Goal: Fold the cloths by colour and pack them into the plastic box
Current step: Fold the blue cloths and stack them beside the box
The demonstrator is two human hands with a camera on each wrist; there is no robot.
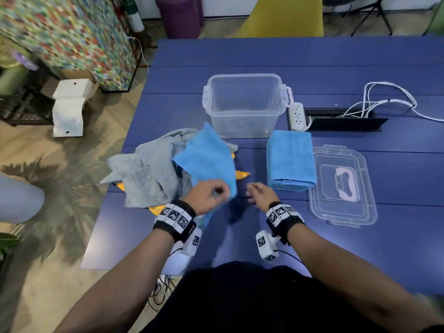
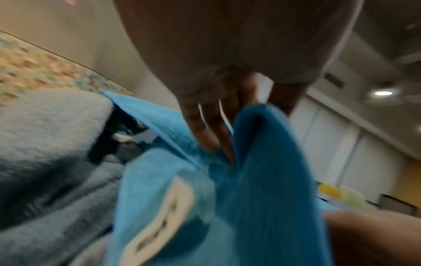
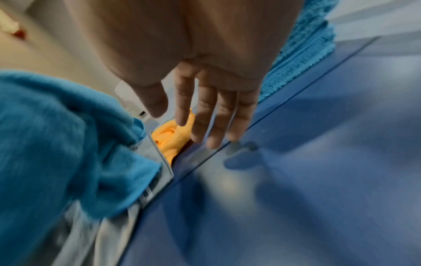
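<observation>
My left hand (image 1: pixel 211 195) grips a loose blue cloth (image 1: pixel 206 159) by its near edge and holds it up over the pile; the left wrist view shows its fingers (image 2: pixel 205 129) pinching the blue cloth (image 2: pixel 262 180). Under it lie crumpled grey cloths (image 1: pixel 149 171) and a yellow cloth (image 1: pixel 241 174). My right hand (image 1: pixel 258 192) hovers just right of it, fingers (image 3: pixel 212 115) straight, holding nothing. A folded blue cloth stack (image 1: pixel 290 159) lies to the right. The clear plastic box (image 1: pixel 245 104) stands empty behind.
The box's clear lid (image 1: pixel 342 186) with a pink handle lies at the right. A white power strip (image 1: pixel 297 116), cables (image 1: pixel 389 99) and a black cable slot sit behind it. The blue table's (image 1: pixel 240 236) left edge runs beside the pile.
</observation>
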